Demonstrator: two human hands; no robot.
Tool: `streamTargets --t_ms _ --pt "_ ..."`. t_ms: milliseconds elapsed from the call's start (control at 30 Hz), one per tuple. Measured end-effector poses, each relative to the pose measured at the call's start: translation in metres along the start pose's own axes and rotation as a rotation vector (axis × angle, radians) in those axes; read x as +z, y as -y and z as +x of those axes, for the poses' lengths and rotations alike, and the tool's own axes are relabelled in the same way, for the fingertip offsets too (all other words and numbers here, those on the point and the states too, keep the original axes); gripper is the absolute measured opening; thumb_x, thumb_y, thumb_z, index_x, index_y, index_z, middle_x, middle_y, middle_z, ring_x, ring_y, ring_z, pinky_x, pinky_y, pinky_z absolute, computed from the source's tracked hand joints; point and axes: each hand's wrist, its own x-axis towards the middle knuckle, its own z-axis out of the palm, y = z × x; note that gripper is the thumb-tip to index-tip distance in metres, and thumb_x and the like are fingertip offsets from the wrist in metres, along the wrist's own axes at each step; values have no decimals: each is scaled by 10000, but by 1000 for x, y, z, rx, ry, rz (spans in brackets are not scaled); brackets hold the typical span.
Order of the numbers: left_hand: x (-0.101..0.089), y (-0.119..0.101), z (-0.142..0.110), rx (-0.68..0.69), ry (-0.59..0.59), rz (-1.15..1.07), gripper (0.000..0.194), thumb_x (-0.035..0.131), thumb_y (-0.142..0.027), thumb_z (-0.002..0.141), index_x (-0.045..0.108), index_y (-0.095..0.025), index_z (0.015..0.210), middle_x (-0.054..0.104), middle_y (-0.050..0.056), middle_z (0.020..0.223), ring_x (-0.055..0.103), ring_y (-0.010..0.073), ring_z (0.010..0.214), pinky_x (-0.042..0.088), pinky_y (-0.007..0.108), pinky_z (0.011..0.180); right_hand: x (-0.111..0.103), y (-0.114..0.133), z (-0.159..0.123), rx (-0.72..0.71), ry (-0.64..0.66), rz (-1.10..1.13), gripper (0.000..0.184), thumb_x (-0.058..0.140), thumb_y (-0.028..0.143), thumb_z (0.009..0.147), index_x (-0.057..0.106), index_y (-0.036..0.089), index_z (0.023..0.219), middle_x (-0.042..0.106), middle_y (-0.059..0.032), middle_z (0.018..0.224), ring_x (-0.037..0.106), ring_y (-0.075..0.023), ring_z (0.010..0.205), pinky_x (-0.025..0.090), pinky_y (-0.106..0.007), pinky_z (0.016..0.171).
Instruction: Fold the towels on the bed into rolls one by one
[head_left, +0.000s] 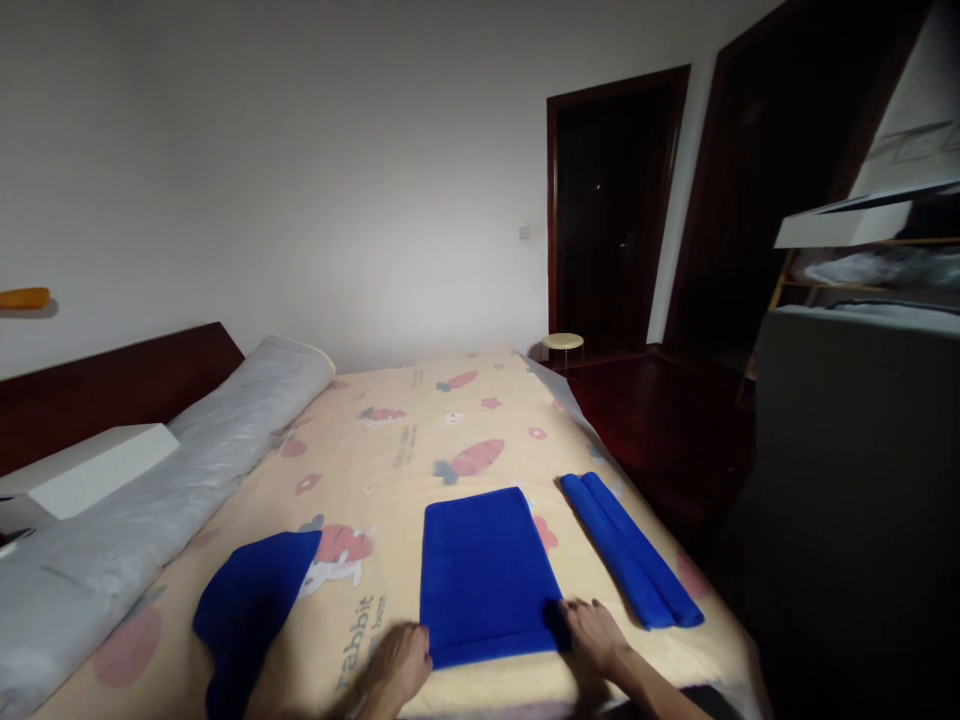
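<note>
"Where is the rectangular blue cloth (pixel 486 570) lying?"
"On the bed (pixel 394 490), between left hand (pixel 407 660) and right hand (pixel 598 637)."
"And each grip?"
"Both are pinching its near corners, closed."

One head-worn camera serves the scene. It looks from above the near side of the bed (pixel 390 510), facing forward and angled down across it towards the white wall (pixel 360 200). The left hand (pixel 409 655) and right hand (pixel 596 635) sit close, at lower frame; the doorway (pixel 615 220) is far. Coverage is wide, reaching the headboard (pixel 112 390) at left.
</note>
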Motion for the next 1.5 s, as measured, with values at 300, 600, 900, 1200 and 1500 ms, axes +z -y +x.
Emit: streamTargets --t_ms 300,600,900,1200,1500 --pt "7 -8 0 -3 -116 42 409 477 -481 837 666 -197 1064 687 119 1147 601 272 1109 425 380 951 -1 0 -1 3 -9 5 566 427 50 762 540 149 1308 660 -173 1209 613 -275 1112 419 -402 950" --pt "19 -24 7 -1 -83 60 522 449 -267 852 471 -208 1370 443 88 1491 323 257 1404 196 421 1176 -1 0 -3 -4 -44 30 547 452 74 746 561 152 1275 674 -178 1176 624 -286 1085 424 -401 918" --pt "14 -62 -15 361 -97 -93 424 337 -249 876 537 -284 1248 527 36 1386 404 200 1339 278 324 1149 0 2 -1 4 -51 37 529 476 91 739 568 138 1258 683 -184 1145 636 -288 1061 429 -415 913" --pt "40 -66 -6 360 53 -108 679 420 -269 777 344 -217 1450 302 77 1558 197 270 1450 190 408 1194 0 0 -2 -13 -56 43 548 471 89 734 569 154 1269 675 -173 1181 623 -284 1095 434 -421 942" --pt "45 -60 1 317 96 -90 736 471 -267 738 332 -229 1459 295 97 1564 206 309 1444 206 519 1173 2 0 -1 -12 -53 27 556 472 94 717 574 163 1259 687 -167 1158 633 -285 1068 441 -437 932"
